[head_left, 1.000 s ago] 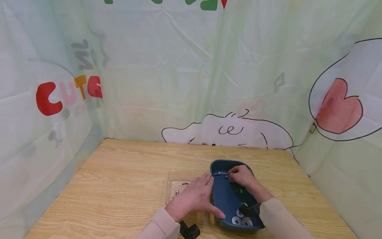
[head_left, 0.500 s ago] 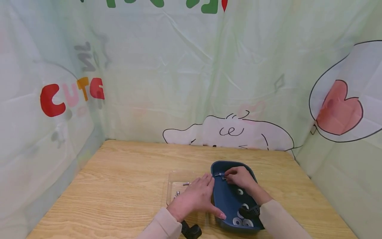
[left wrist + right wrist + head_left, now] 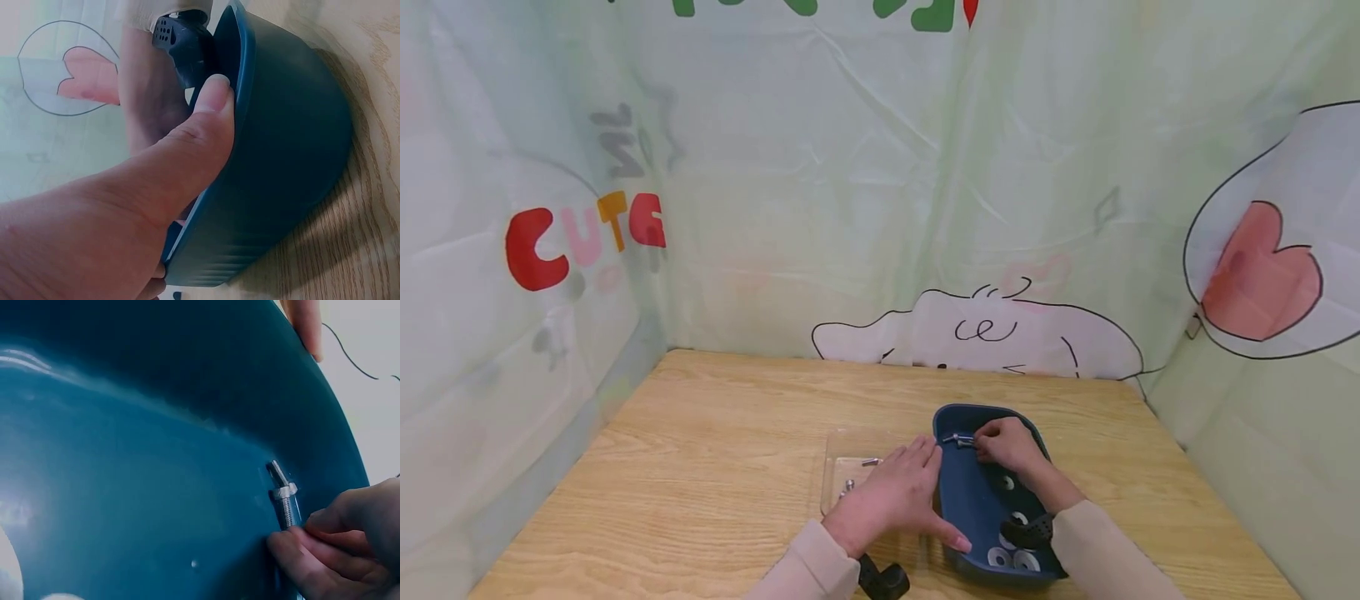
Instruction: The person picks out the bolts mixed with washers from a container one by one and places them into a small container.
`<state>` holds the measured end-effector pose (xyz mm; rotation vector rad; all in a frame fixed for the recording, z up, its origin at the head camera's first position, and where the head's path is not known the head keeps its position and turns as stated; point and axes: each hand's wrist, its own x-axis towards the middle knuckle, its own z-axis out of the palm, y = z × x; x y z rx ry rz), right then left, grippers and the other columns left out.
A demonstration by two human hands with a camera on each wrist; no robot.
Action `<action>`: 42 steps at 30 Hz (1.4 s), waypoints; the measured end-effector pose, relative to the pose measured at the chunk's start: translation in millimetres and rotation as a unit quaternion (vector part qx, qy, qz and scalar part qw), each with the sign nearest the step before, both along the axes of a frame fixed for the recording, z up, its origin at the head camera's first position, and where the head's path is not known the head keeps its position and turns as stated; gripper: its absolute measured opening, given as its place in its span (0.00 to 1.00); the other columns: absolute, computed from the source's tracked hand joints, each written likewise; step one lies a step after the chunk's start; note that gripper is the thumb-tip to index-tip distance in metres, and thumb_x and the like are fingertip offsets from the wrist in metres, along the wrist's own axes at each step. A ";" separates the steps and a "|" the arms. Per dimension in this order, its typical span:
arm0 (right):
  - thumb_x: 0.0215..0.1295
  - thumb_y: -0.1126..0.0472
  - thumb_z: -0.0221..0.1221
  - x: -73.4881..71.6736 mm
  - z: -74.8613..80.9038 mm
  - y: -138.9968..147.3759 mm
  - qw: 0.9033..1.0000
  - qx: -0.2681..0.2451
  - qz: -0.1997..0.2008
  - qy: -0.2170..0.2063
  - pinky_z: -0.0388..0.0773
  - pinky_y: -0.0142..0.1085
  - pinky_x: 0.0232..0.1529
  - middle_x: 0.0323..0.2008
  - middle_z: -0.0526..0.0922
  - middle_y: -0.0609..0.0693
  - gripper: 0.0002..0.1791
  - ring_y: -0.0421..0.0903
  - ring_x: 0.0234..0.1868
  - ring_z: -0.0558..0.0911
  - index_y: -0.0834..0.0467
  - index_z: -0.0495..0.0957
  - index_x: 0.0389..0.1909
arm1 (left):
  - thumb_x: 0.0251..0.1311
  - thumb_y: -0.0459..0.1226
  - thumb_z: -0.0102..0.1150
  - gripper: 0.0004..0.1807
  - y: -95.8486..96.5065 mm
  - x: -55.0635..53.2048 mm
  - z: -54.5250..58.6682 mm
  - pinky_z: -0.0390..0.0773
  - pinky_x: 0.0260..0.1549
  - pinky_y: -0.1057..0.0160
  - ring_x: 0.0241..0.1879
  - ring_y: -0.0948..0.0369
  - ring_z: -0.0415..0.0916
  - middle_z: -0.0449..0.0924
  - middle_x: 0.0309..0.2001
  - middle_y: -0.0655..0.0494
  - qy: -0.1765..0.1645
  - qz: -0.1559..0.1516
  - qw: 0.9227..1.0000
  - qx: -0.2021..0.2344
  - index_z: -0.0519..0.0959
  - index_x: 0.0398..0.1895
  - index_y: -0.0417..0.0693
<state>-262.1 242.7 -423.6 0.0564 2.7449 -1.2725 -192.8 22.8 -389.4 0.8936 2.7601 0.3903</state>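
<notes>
My right hand [image 3: 1009, 443] reaches into a dark blue bin [image 3: 966, 508] near its far end. Its thumb and fingertips pinch the near end of a thin metal bolt [image 3: 287, 509], which lies along the bin floor with a nut [image 3: 285, 491] on its shank. In the head view, bolt pieces [image 3: 958, 439] show just left of these fingertips. My left hand [image 3: 898, 496] lies along the bin's left side with fingers extended, their tips at the far rim. Its thumb [image 3: 212, 100] presses on the rim in the left wrist view.
Several pale washers [image 3: 1000, 557] lie at the bin's near end, and another washer [image 3: 1006, 482] sits mid-floor. Left of the bin, partly under my left hand, is a clear plastic tray [image 3: 829, 475] with small metal screws [image 3: 849, 485]. A wooden table [image 3: 700, 467] bears everything; curtains surround it.
My right fingertips dip slightly left along the bolts, then come back right, uncovering more of the metal pieces. My left hand stays on the bin. The head view shifts slightly.
</notes>
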 end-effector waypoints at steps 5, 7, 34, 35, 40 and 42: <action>0.70 0.70 0.52 -2.4 -0.9 -5.6 1.000 0.004 0.003 0.002 0.87 0.43 0.43 0.43 0.84 0.66 0.14 0.51 0.39 0.86 0.75 0.79 0.48 | 0.43 0.73 0.63 0.65 1.1 0.1 0.7 0.56 0.76 0.55 0.79 0.57 0.48 0.49 0.80 0.53 0.001 -0.008 1.000 -0.001 0.53 0.78 0.48; 0.70 0.70 0.52 -3.1 -1.0 -8.6 1.000 0.005 0.006 0.005 0.87 0.43 0.42 0.43 0.84 0.66 0.13 0.52 0.39 0.86 0.75 0.79 0.48 | 0.43 0.74 0.62 0.65 1.3 0.1 0.8 0.56 0.76 0.55 0.79 0.57 0.48 0.49 0.80 0.53 0.004 -0.008 1.000 -0.001 0.53 0.78 0.48; 0.69 0.70 0.55 6.9 -6.1 -39.7 0.996 -0.076 0.007 -0.038 0.85 0.43 0.48 0.41 0.87 0.59 0.11 0.49 0.40 0.88 0.69 0.82 0.47 | 0.42 0.73 0.64 0.65 -2.1 -0.7 -1.6 0.58 0.75 0.54 0.78 0.56 0.52 0.51 0.79 0.51 0.013 -0.014 1.000 0.016 0.54 0.78 0.46; 0.69 0.70 0.55 7.4 -5.9 -39.7 0.997 -0.074 0.006 -0.037 0.85 0.43 0.48 0.41 0.87 0.59 0.12 0.49 0.40 0.88 0.69 0.82 0.47 | 0.42 0.73 0.64 0.65 -2.2 -0.7 -1.6 0.58 0.75 0.54 0.77 0.56 0.52 0.51 0.79 0.51 0.015 -0.014 1.000 0.016 0.54 0.78 0.46; 0.69 0.69 0.55 8.6 -4.7 -39.9 0.996 -0.077 0.001 -0.036 0.85 0.43 0.48 0.40 0.88 0.58 0.12 0.50 0.40 0.88 0.69 0.82 0.47 | 0.42 0.73 0.64 0.65 -2.0 -1.0 -1.7 0.58 0.75 0.54 0.77 0.57 0.53 0.52 0.79 0.51 0.018 -0.016 1.000 0.019 0.54 0.78 0.46; 0.69 0.69 0.55 8.8 -4.6 -39.8 0.996 -0.082 0.001 -0.036 0.85 0.44 0.48 0.40 0.88 0.59 0.12 0.51 0.40 0.88 0.70 0.82 0.47 | 0.42 0.73 0.64 0.65 -1.7 -1.1 -1.7 0.58 0.75 0.54 0.77 0.57 0.53 0.52 0.79 0.51 0.018 -0.016 1.000 0.019 0.53 0.78 0.46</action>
